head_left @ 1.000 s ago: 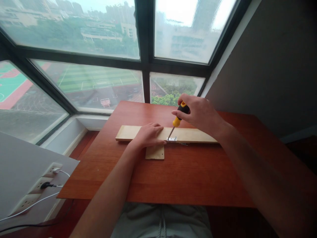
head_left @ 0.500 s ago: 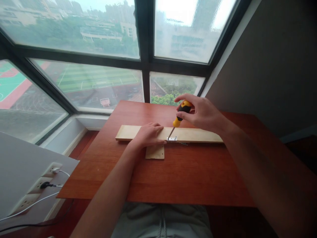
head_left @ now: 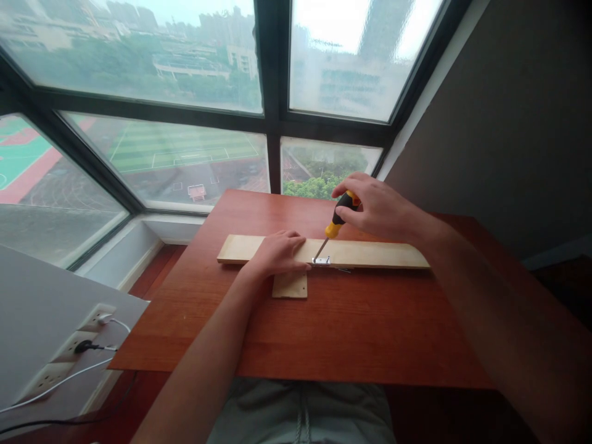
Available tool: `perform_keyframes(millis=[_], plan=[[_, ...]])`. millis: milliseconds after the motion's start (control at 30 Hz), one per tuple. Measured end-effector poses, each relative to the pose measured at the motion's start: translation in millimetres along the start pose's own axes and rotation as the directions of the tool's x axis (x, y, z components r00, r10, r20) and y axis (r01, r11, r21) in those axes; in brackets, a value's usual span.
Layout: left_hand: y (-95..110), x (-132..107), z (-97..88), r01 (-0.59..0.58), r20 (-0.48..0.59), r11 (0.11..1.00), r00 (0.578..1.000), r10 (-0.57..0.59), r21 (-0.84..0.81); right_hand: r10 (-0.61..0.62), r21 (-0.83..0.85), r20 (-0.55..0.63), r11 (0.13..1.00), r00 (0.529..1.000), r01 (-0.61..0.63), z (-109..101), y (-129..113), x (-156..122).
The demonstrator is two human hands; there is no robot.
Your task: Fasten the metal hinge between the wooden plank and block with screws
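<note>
A long pale wooden board (head_left: 374, 253) lies across the tabletop. My left hand (head_left: 280, 253) spans it and clasps it, fingers toward the far edge and thumb along the near edge. Closed around the black and yellow handle of a screwdriver (head_left: 332, 230) is my right hand (head_left: 377, 206). The screwdriver leans to the right, its tip at a small silver metal hinge (head_left: 321, 261) on the board's near edge, just right of my left thumb. A short wooden piece (head_left: 290, 287) with small holes juts toward me from under the board.
The reddish-brown table (head_left: 361, 333) stands against large windows (head_left: 185, 148). Wall sockets (head_left: 74, 345) with plugged-in cables are low on the left. Near the hinge, a thin metal piece (head_left: 343, 269) shows by the board's edge. A dark grey wall (head_left: 499, 135) rises at the right.
My right hand and the screwdriver handle have shifted slightly to the right, while the tip stays at the hinge. My left hand keeps its place on the board.
</note>
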State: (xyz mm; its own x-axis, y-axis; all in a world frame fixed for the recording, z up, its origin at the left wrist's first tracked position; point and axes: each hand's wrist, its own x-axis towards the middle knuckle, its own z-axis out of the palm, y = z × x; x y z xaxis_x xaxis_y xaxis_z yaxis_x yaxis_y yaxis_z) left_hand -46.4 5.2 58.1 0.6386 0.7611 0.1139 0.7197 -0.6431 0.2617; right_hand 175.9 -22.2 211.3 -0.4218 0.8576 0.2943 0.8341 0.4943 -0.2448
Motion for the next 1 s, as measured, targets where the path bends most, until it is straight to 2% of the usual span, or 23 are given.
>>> perform_keyframes(millis=[67,133,233,333,400,467,533,600,733,800,900,1000], plan=[[0,0,0.0,0.001,-0.001,1.0,1.0,-0.001,-0.002,-0.064,0.03,0.072,0.998,0.995,0.062,-7,5,3],[0,0,0.0,0.006,0.001,1.0,1.0,-0.006,-0.002,-0.092,0.066,0.091,0.994,0.992,0.086,-12,8,5],[-1,1,0.2,0.011,0.007,1.0,1.0,-0.011,-0.002,-0.117,0.087,0.07,0.99,0.991,0.111,-13,8,7],[-2,2,0.0,0.013,0.017,1.0,1.0,-0.013,-0.001,-0.116,-0.032,0.027,0.993,0.993,0.116,-7,2,6],[-3,2,-0.6,0.006,0.023,1.0,1.0,-0.006,0.0,-0.05,-0.186,-0.007,0.981,0.999,0.048,-1,-1,5],[-3,2,-1.2,0.0,0.025,1.0,1.0,0.0,-0.001,0.055,-0.322,-0.055,0.944,0.997,-0.07,5,-4,5],[-4,2,-1.5,-0.001,0.027,1.0,1.0,0.001,-0.002,0.118,-0.366,-0.084,0.92,0.989,-0.141,10,-4,4],[-4,2,-1.1,0.005,0.028,1.0,1.0,-0.005,-0.002,0.101,-0.31,-0.05,0.944,0.994,-0.112,10,-2,4],[-5,2,1.4,0.018,0.026,1.0,0.999,-0.018,-0.011,-0.06,-0.048,0.079,0.997,0.995,0.064,3,4,5],[-6,2,2.8,0.019,0.025,1.0,1.0,-0.018,-0.021,-0.085,0.035,0.11,0.996,0.99,0.082,-2,3,4],[-7,2,4.0,0.016,0.02,0.999,1.0,-0.016,-0.029,-0.038,0.001,0.086,0.999,0.996,0.038,-5,-2,4],[-7,2,3.7,0.017,0.02,0.999,1.0,-0.017,-0.038,-0.004,-0.158,0.032,0.987,0.999,0.009,-2,-11,4]])
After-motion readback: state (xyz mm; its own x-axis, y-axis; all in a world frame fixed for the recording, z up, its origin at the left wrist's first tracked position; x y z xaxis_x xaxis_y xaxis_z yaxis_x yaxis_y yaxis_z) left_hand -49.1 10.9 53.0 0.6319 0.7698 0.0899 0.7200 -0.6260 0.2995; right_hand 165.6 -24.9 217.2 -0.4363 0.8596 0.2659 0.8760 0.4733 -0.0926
